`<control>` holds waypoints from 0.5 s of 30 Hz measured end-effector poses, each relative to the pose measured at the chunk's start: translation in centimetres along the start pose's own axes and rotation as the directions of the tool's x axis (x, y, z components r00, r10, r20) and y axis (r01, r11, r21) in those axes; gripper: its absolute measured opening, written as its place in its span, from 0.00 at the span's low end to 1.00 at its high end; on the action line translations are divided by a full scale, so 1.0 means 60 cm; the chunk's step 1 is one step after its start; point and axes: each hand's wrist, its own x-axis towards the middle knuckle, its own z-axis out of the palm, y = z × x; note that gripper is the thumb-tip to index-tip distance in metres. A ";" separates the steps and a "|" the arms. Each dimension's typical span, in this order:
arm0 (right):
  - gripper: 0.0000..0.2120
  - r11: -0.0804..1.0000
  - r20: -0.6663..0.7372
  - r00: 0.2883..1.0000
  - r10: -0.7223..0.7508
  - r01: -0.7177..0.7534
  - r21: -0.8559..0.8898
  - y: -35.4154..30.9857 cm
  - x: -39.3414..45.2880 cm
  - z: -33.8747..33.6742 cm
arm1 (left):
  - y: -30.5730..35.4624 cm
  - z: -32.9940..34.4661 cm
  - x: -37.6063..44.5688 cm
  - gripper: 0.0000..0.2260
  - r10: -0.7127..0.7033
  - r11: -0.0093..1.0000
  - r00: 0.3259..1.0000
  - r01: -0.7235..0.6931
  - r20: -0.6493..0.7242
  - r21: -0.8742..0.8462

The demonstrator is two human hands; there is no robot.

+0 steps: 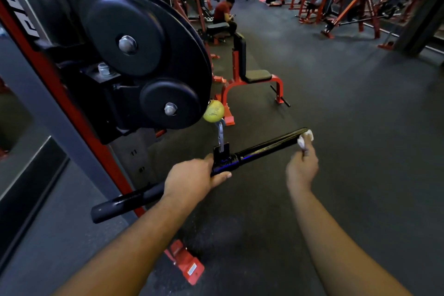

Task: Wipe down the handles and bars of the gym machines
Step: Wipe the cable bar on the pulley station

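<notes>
Dark rubber flooring (336, 108) runs away through a gym of red-framed machines, with a red utility bench (252, 77) in the middle distance and three people far off near the back racks. At near left stands a cable machine (79, 113) with black pulley wheels (134, 38), a yellow stopper ball (213, 111) and a metal carabiner (221, 136) that carries the task's thing, a black straight bar (264, 148), hanging crosswise in front of the person.

The left hand (192, 179) grips the bar just left of its centre swivel, fingers curled round it. The right hand (303, 168) pinches a small white wipe (305, 139) between curled fingers and presses it against the bar's far right tip.

Judging from this, the right half is being wiped out to its end, while the left grip (125, 200) is probably still to do. Several things could go wrong:

- The wipe sits at the very tip, so one more stroke outward may slide it off the end and drop it on the floor.
- The bar hangs from a single swivel point; if the left hand loosens, pressure from the wiping hand would pivot or swing the bar away.
- The wad is small and bunched, so it may cover only one side of the round grip and leave the underside untouched.
- A downward pull could draw out the cable and lift the weight.
</notes>
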 end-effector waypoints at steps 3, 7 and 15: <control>0.26 1.000 0.051 0.998 -0.021 0.022 -0.010 -0.007 -0.047 0.049 | 0.002 0.003 -0.003 0.31 -0.008 0.999 1.000 0.008 0.004 -0.039; 0.29 0.968 0.255 0.935 -0.246 0.250 0.017 -0.011 -0.164 0.072 | -0.004 0.002 -0.002 0.31 -0.019 1.000 1.000 0.019 -0.015 -0.022; 0.22 0.933 0.265 0.896 -0.356 0.326 0.153 -0.031 -0.106 -0.012 | -0.010 -0.002 -0.001 0.31 -0.005 0.998 1.000 0.007 -0.023 0.064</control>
